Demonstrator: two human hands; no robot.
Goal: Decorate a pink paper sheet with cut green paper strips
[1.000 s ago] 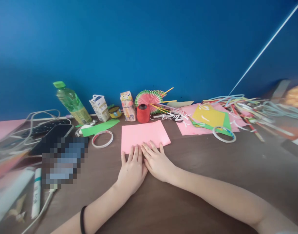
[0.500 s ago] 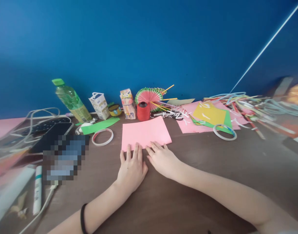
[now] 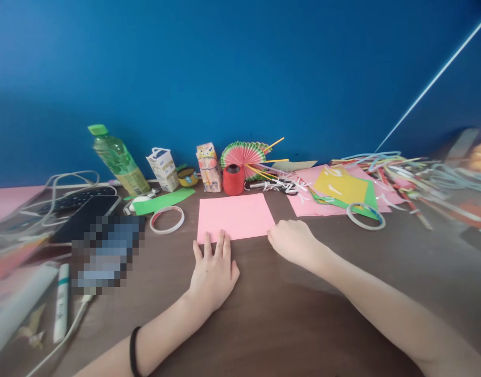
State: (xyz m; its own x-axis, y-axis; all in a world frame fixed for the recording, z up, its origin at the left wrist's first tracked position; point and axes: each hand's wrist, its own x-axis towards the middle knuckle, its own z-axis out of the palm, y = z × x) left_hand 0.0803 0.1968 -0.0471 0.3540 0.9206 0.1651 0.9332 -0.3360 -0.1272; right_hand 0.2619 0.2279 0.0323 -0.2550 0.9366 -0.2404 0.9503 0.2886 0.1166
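A pink sheet of paper lies flat on the dark table, its near edge toward me. My left hand is open, palm down, with spread fingertips pressing on the sheet's near left edge. My right hand is closed in a loose fist at the near right corner, its knuckles and thumb side touching the paper there. Nothing shows inside the fist. Behind the sheet stand a red thread spool and a pink and green paper fan.
Tape rolls lie left and right of the sheet. A green bottle, a carton and a decorated box line the blue wall. Phones and a marker are at left; coloured papers and strips at right.
My right hand has slid right along the near edge to the corner, and its fingers have curled from outstretched into a fist. The left hand stays on the sheet, which now lies flatter.
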